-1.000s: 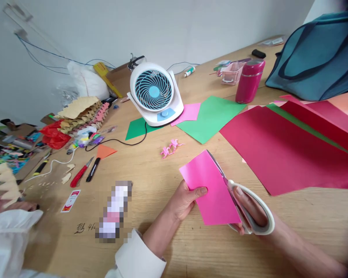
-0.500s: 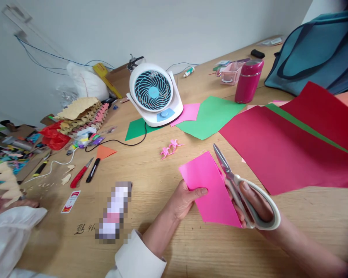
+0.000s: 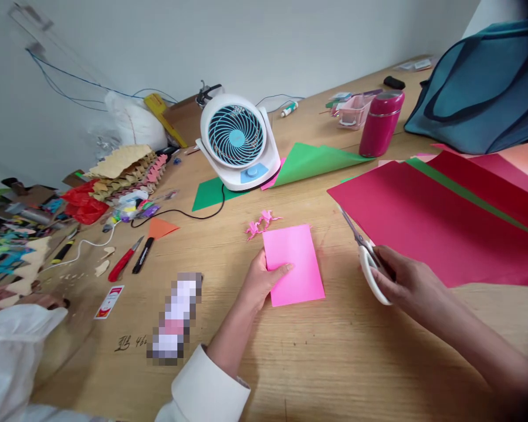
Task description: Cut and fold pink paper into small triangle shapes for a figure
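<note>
A rectangular pink paper (image 3: 294,281) is pinched in my left hand (image 3: 259,280), the thumb lying across its face. To the right, my right hand (image 3: 400,275) grips white-handled scissors (image 3: 372,266), whose blades point up and left, apart from the pink paper. Small pink paper cutouts (image 3: 263,221) lie just above the pink paper. Large dark red sheets (image 3: 426,223) with a green strip (image 3: 470,196) spread beyond my right hand.
A white fan (image 3: 237,143) stands at the back, beside a folded green sheet (image 3: 312,161). Farther right are a magenta bottle (image 3: 381,124) and a teal bag (image 3: 479,88). Knives (image 3: 125,261) and a blurred-out object (image 3: 175,319) lie left. Another person's hand (image 3: 44,299) holds cream paper.
My right hand has moved away from the pink paper with the scissors. The paper has turned more upright and shifted left. The green sheet's near edge has lifted or folded back.
</note>
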Demonstrator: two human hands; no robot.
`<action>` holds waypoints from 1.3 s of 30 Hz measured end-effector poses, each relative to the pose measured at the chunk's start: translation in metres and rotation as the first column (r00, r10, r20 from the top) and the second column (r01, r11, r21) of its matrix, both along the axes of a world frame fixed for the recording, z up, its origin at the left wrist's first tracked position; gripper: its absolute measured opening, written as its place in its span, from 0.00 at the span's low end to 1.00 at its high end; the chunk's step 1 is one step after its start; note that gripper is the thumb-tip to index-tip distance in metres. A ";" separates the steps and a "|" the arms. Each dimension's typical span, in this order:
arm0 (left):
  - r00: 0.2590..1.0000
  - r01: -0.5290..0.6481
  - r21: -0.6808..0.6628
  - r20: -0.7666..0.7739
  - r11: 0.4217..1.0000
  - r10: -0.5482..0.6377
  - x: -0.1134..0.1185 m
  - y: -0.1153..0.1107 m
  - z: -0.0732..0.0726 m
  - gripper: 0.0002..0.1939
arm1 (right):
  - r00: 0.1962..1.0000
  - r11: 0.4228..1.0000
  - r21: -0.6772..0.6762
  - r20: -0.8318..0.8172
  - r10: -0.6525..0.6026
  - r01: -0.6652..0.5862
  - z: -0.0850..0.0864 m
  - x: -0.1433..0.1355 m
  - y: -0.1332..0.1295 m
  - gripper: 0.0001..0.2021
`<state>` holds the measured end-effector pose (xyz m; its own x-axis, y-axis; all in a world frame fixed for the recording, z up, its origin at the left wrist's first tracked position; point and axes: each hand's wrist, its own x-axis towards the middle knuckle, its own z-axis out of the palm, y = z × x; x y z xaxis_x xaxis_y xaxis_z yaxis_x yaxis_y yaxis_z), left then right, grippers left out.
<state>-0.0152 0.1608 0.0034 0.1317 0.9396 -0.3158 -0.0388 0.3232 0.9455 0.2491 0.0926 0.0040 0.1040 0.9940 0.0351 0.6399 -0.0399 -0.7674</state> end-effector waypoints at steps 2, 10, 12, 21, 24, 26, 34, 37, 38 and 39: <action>0.998 -0.037 0.059 -0.057 0.998 0.041 -0.004 0.005 -0.001 0.31 | 0.976 0.999 0.037 0.216 -0.018 0.011 -0.007 0.001 0.002 0.12; 0.986 -0.145 0.096 -0.073 0.985 0.152 -0.011 0.014 -0.006 0.25 | 0.931 0.993 0.118 0.365 -0.026 -0.019 -0.022 0.000 0.007 0.12; 0.985 -0.157 0.076 -0.054 0.985 0.161 -0.012 0.014 -0.008 0.25 | 0.921 0.988 0.147 0.388 -0.017 -0.044 -0.022 -0.001 0.008 0.12; 0.967 -0.181 -0.028 0.176 0.983 0.183 -0.021 0.018 -0.006 0.28 | 0.841 0.968 0.191 0.540 0.035 -0.163 -0.019 -0.007 0.010 0.13; 0.937 -0.204 -0.060 0.278 0.977 0.213 -0.025 0.020 -0.006 0.27 | 0.803 0.974 0.124 0.590 0.083 -0.191 -0.013 -0.015 0.013 0.12; 0.917 -0.206 -0.069 0.334 0.976 0.217 -0.027 0.022 -0.005 0.26 | 0.778 0.975 0.090 0.619 0.106 -0.204 -0.009 -0.020 0.014 0.12; 0.863 -0.164 -0.117 0.464 0.979 0.200 -0.034 0.023 -0.003 0.26 | 0.708 0.947 0.069 0.681 0.184 -0.313 -0.002 -0.039 0.022 0.10; 0.854 -0.129 -0.147 0.486 0.981 0.185 -0.035 0.021 -0.003 0.22 | 0.713 0.928 0.069 0.661 0.233 -0.367 0.003 -0.050 0.025 0.09; 0.854 -0.114 -0.161 0.488 0.980 0.180 -0.036 0.020 -0.002 0.21 | 0.718 0.925 0.069 0.653 0.242 -0.375 0.006 -0.054 0.026 0.09; 0.855 -0.104 -0.173 0.487 0.979 0.177 -0.036 0.020 -0.002 0.20 | 0.722 0.923 0.071 0.646 0.247 -0.378 0.008 -0.058 0.027 0.08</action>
<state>-0.0509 0.1805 0.0017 0.1752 0.9130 -0.3685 -0.5470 0.4015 0.7346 0.1915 0.1194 0.0117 -0.3212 0.9327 0.1640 0.9215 0.3478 -0.1728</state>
